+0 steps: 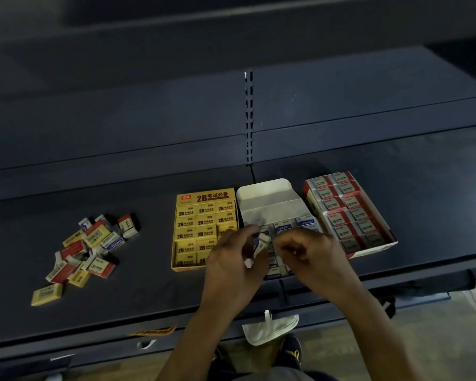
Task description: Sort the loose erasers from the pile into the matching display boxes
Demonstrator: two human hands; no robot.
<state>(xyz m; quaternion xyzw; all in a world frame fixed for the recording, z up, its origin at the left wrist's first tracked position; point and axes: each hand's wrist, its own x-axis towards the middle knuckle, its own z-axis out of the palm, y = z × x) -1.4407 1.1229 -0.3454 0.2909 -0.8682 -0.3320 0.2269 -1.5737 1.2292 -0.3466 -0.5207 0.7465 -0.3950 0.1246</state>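
Left hand (235, 259) pinches blue-and-white rectangular eraser (260, 243) above white cardboard display box (270, 200), left side; right hand (311, 255) curled, grip unclear.

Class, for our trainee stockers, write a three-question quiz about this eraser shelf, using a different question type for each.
1. True or false: the pile lies left of the yellow box.
2. Which box stands in the middle? A yellow box, B white box, C red box.
3. Fill in: the left hand holds a blue-and-white ____.

Key: 1 true; 2 B; 3 eraser.
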